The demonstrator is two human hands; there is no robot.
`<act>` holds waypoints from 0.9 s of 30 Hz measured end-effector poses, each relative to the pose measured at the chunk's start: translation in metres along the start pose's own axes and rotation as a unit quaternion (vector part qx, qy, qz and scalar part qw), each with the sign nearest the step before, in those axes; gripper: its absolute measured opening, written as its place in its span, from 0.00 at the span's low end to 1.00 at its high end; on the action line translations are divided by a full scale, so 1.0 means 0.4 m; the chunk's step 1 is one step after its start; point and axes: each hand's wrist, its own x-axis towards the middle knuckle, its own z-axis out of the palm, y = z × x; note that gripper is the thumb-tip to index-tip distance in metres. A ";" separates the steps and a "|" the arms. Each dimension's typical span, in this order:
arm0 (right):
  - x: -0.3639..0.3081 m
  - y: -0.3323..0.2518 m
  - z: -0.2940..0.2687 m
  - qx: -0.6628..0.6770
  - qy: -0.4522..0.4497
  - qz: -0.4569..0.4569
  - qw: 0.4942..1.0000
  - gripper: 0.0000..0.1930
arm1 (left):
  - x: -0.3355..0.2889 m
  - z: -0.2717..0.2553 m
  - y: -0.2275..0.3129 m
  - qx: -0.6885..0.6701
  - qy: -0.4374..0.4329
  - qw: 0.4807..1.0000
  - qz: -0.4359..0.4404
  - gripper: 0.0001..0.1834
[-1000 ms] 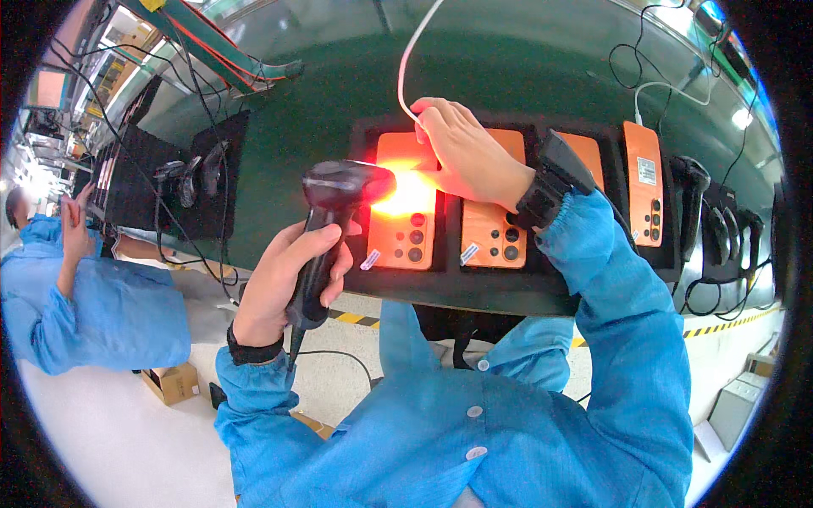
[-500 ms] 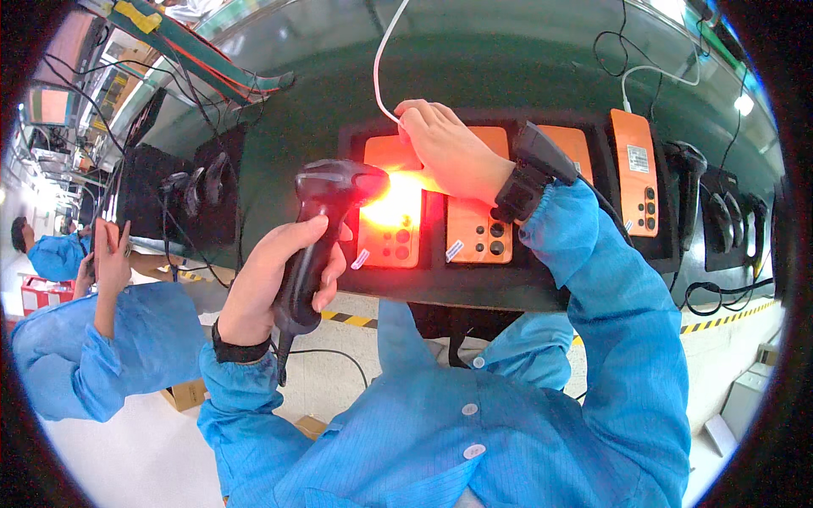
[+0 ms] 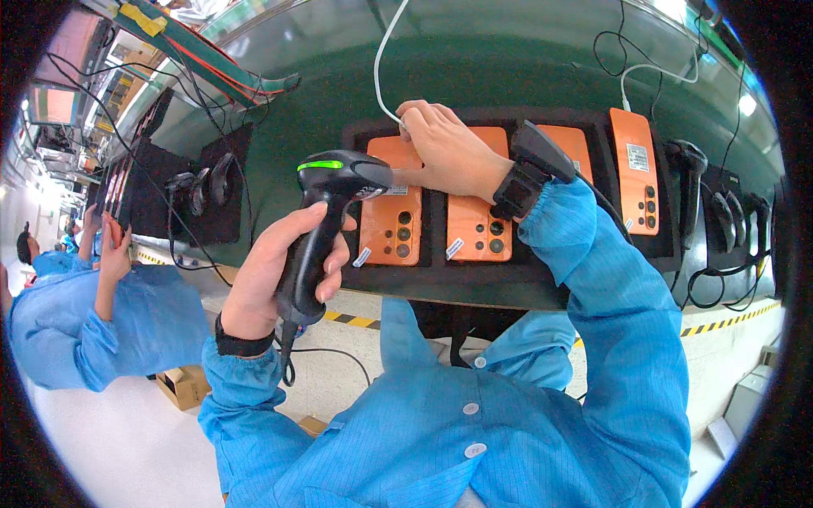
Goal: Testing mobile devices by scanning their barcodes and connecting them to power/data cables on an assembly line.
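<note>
My left hand (image 3: 269, 267) is wrapped round the grip of a black handheld barcode scanner (image 3: 306, 245), a green light lit on its top. The scanner's head points at the leftmost orange phone (image 3: 390, 222), which lies back up with a pale label and camera lenses. Over that phone's far end lies my right hand (image 3: 449, 154), its fingers closed at the end of a white cable (image 3: 380, 72) and its thumb across the phone's back. The plug is hidden by the fingers. A second orange phone (image 3: 478, 230) lies partly under my right wrist.
Two more orange phones, one in the third slot (image 3: 566, 146) and one at the right (image 3: 635, 173), lie in the black foam tray (image 3: 525, 278). Another scanner (image 3: 542, 151) sits by my right wrist. Black devices stand at both sides. A co-worker's blue sleeve (image 3: 93, 326) is at left.
The scanner's red glow on the leftmost phone is gone, and a green light shows on its top. The scanner has turned slightly. My right hand is nearly still. The co-worker has shifted.
</note>
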 end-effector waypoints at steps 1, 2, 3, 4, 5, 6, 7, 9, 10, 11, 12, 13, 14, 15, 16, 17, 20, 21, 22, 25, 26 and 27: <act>0.001 -0.006 0.000 0.014 0.003 0.021 1.000 0.23 | 0.004 0.000 -0.001 0.009 0.010 1.000 0.004 0.24; 0.002 -0.005 0.001 0.014 0.003 0.021 1.000 0.23 | 0.010 -0.001 -0.002 0.017 0.020 1.000 0.009 0.24; 0.004 -0.004 0.000 0.012 -0.001 0.018 1.000 0.27 | 0.014 -0.003 -0.003 0.018 0.021 1.000 0.010 0.24; 0.005 -0.003 -0.001 0.010 -0.006 0.015 1.000 0.30 | 0.020 -0.008 -0.004 0.029 0.034 0.999 0.018 0.24; 0.005 -0.002 -0.002 0.010 -0.005 0.014 1.000 0.30 | 0.028 -0.014 -0.004 0.041 0.048 0.998 0.027 0.24; 0.003 -0.002 -0.005 0.012 -0.008 0.018 1.000 0.29 | 0.042 -0.024 -0.001 0.042 0.046 0.998 0.028 0.24; 0.003 -0.003 -0.006 0.014 -0.011 0.021 1.000 0.28 | 0.058 -0.037 0.004 0.097 0.076 0.990 0.064 0.23; -0.004 0.005 -0.003 0.010 -0.001 0.011 1.000 0.26 | 0.108 -0.100 0.010 0.166 0.123 0.972 0.110 0.22; 0.003 0.002 -0.005 0.008 0.009 -0.002 1.000 0.25 | 0.126 -0.116 0.010 0.169 0.127 0.971 0.114 0.22; 0.007 -0.001 -0.009 0.009 0.013 -0.006 1.000 0.25 | 0.140 -0.128 0.011 0.187 0.170 0.959 0.128 0.21; 0.008 -0.008 -0.013 0.027 -0.010 0.023 0.999 0.23 | 0.164 -0.148 0.006 0.203 0.210 0.946 0.141 0.21; 0.011 -0.013 -0.021 0.046 -0.034 0.048 0.997 0.22 | 0.192 -0.163 0.000 0.197 0.214 0.945 0.151 0.21; 0.012 -0.014 -0.023 0.044 -0.032 0.040 0.998 0.22 | 0.214 -0.171 -0.006 0.221 0.222 0.934 0.170 0.21; 0.009 -0.010 -0.021 0.042 -0.036 0.040 0.998 0.21 | 0.246 -0.197 -0.007 0.272 0.233 0.910 0.210 0.22; 0.008 -0.012 -0.022 0.039 -0.039 0.040 0.998 0.21 | 0.282 -0.230 -0.018 0.321 0.242 0.881 0.248 0.23; 0.014 -0.020 -0.021 0.042 -0.040 0.041 0.998 0.21 | 0.308 -0.267 -0.038 0.476 0.374 0.725 0.327 0.22; 0.000 0.001 -0.021 0.046 -0.047 0.054 0.996 0.22 | 0.278 -0.111 -0.028 0.538 0.411 0.534 0.506 0.15; 0.002 -0.002 -0.015 0.038 -0.027 0.043 0.998 0.24 | 0.263 -0.070 -0.035 0.512 0.360 0.585 0.516 0.12; 0.000 -0.003 -0.016 0.039 -0.028 0.042 0.998 0.24 | 0.232 -0.002 -0.030 0.479 0.293 0.718 0.411 0.12; 0.017 -0.017 -0.021 0.082 -0.013 0.100 0.991 0.26 | 0.215 0.035 -0.064 0.643 0.282 0.650 0.291 0.15; 0.014 -0.018 -0.022 0.091 -0.006 0.113 0.989 0.22 | 0.212 0.054 -0.069 0.662 0.278 0.652 0.243 0.17; 0.017 -0.017 -0.022 0.101 0.004 0.125 0.987 0.18 | 0.217 0.061 -0.082 0.679 0.260 0.650 0.220 0.18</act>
